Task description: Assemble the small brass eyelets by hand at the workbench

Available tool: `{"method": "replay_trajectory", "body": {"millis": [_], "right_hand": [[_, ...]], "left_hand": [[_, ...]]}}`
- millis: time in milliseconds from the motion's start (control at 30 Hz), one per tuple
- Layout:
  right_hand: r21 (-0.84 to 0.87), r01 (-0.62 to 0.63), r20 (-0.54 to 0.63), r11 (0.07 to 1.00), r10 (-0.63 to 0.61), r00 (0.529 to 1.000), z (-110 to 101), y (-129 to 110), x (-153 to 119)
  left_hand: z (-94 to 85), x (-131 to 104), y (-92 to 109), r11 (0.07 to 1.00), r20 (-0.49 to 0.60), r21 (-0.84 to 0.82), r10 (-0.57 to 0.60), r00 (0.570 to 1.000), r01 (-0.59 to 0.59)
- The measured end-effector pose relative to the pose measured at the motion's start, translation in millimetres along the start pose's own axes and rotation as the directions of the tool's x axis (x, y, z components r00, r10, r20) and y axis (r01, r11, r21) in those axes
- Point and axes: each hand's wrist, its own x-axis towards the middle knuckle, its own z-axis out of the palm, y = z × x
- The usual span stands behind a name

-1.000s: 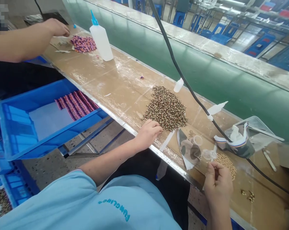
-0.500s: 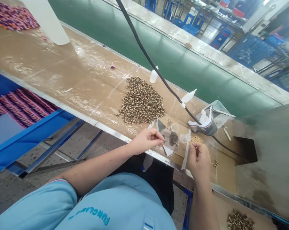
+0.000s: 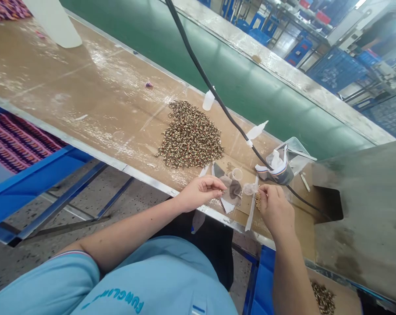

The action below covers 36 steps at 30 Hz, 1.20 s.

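Observation:
My left hand (image 3: 203,192) is pinched closed above a stained cloth (image 3: 235,190) near the bench's front edge; what sits between its fingertips is too small to name. My right hand (image 3: 277,210) has thumb and forefinger together at a small clear plastic cup (image 3: 249,189); whether they touch it or hold a tiny piece I cannot make out. Small gold-coloured pieces (image 3: 258,201) lie beside the right fingers, partly hidden by them. Another clear round cup (image 3: 237,174) stands behind the cloth. A large heap of small brass-and-dark parts (image 3: 191,138) lies beyond my left hand.
A black cable (image 3: 201,70) hangs across the bench to a dark pouch (image 3: 280,174) with white tissue. A small white bottle (image 3: 208,100) stands near the green conveyor belt (image 3: 135,35). To the right is a grey metal housing (image 3: 365,218). A blue bin (image 3: 30,175) sits at the left.
My right hand has shifted toward the clear cup and now covers part of the gold pieces. The left hand stays pinched in nearly the same place. The view has turned slightly.

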Motion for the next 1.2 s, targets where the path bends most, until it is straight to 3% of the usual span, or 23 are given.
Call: {"method": "replay_trajectory", "body": {"millis": [667, 1067, 1200], "right_hand": [[-0.114, 0.155, -0.076, 0.981, -0.164, 0.984, 0.1, -1.1, 2.8], [-0.117, 0.143, -0.067, 0.983, -0.151, 0.986, 0.8, -1.3, 3.0], [-0.065, 0.087, -0.081, 0.994, -0.092, 0.992, -2.9, -2.2, 1.8]], "left_hand": [[1.9, -1.5, 2.5, 0.994, -0.023, -0.058, -0.092, 0.995, 0.09], [1.9, -1.4, -1.1, 0.996, -0.019, -0.055, -0.078, 0.997, 0.077], [1.0, -1.8, -1.2, 0.998, -0.027, -0.042, -0.057, 0.998, 0.055]]}}
